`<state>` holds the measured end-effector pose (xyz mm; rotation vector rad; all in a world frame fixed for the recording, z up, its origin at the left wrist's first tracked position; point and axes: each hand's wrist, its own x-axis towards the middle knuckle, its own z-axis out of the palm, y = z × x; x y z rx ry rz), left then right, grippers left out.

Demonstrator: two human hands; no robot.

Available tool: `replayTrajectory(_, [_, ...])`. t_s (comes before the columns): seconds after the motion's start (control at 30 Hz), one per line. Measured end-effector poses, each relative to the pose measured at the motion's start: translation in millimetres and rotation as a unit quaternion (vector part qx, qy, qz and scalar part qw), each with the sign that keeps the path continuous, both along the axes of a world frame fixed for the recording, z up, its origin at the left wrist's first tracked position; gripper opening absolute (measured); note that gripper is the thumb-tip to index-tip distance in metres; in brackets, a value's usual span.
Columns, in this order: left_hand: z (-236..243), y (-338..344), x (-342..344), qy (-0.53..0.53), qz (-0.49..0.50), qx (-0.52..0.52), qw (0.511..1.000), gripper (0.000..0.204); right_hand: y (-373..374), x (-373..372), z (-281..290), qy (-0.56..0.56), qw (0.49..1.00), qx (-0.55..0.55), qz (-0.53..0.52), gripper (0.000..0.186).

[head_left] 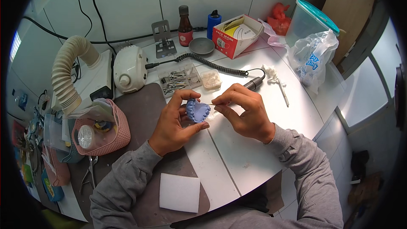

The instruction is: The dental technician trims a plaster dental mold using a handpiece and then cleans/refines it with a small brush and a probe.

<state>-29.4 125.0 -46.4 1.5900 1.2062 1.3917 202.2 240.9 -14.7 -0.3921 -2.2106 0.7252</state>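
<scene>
A blue dental cast (pixel 197 113), a horseshoe of moulded teeth, is held up over the table in my left hand (pixel 174 121). The fingers curl behind it and the thumb presses on its near side. My right hand (pixel 248 112) is closed in a pinch on a thin, light-coloured stick (pixel 213 104). The stick's tip reaches the right edge of the cast; whether it touches cannot be made out. Behind the hands lie a divided clear case (pixel 180 79) of small metal burs and a little clear box (pixel 211 79) with pale contents.
A handpiece (pixel 254 83) on a coiled cord lies beyond my right hand, near a white brush-like stick (pixel 283 89). A white control unit (pixel 130 68), ribbed hose (pixel 63 74) and pink basket (pixel 108 140) stand left. Near me lies a white foam square (pixel 179 192). A red-white box (pixel 237 36) stands behind.
</scene>
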Motion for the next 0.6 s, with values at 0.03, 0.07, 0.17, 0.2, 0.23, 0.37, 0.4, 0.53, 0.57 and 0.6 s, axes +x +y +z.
replayTrajectory(0.03, [1.5,0.3,0.6,-0.008,-0.002,-0.013,1.0,0.073,0.4,0.9,0.8,-0.008,1.0,0.015,-0.002,0.02])
replayTrajectory(0.07, [2.4,0.1,0.5,-0.009,-0.001,-0.016,1.0,0.073,0.1,0.7,1.2,-0.013,0.999,0.031,-0.003,0.018])
replayTrajectory(0.17, [3.6,-1.2,1.6,0.034,0.008,0.002,0.999,0.071,-1.8,-3.6,0.3,-0.015,1.0,0.019,0.018,0.015])
replayTrajectory(0.2, [3.7,-1.4,2.1,0.046,0.009,0.017,0.999,0.069,-1.3,-4.1,0.1,-0.016,0.999,0.039,0.029,0.016])
replayTrajectory(0.23, [4.0,-1.6,2.7,0.058,0.01,0.032,0.998,0.067,-1.1,-3.7,-0.4,-0.017,0.999,0.037,0.028,0.016])
replayTrajectory(0.37, [6.9,-1.2,6.1,0.071,0.0,0.057,0.996,0.063,-1.5,-3.4,-6.1,-0.017,0.999,0.008,0.038,0.017])
replayTrajectory(0.4, [7.8,-1.5,6.0,0.08,0.0,0.059,0.995,0.063,-2.3,-3.2,-7.0,-0.003,0.999,0.001,0.041,0.018])
replayTrajectory(0.53, [8.1,-0.6,6.5,0.092,0.0,0.078,0.993,0.068,-5.0,-2.4,-4.7,-0.009,0.999,0.012,0.048,0.02])
replayTrajectory(0.57, [8.4,-0.5,6.6,0.093,0.0,0.077,0.993,0.068,-5.1,-2.2,-4.7,-0.005,0.999,0.016,0.046,0.02])
replayTrajectory(0.6, [8.9,-0.6,6.7,0.092,-0.005,0.082,0.992,0.069,-5.3,-2.2,-4.7,-0.001,0.999,0.02,0.043,0.021])
